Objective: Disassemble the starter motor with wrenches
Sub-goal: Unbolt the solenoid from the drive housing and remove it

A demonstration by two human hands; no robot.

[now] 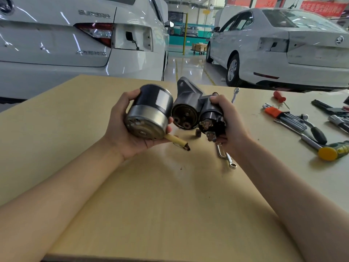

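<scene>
Two halves of the starter motor are held apart above the desk (151, 195), one in each hand. At left, the left hand (124, 133) has its fingers curled round the motor body (149, 110) — a dark cylinder with a bright metal end cap facing the camera and a tan-sleeved lead (176, 141) sticking out below it. Just right of it, the right hand (229, 121) is clamped on the solenoid (211, 121), which carries the grey drive-end housing (187, 108) with its small gears exposed at the open mouth.

Both pieces look like solid metal, heavy for their size and rigid; the polished cap and painted can are probably slippery, so a full wrap round the barrel seems safest. The gears and the terminal studs are likely best left untouched.

A combination wrench (225, 155) lies on the desk partly under the right wrist. Far right are hex keys (287, 118) and a hammer (332, 150), with more tools cut off by the frame edge. Whatever remains inside the motor body is hidden.
</scene>
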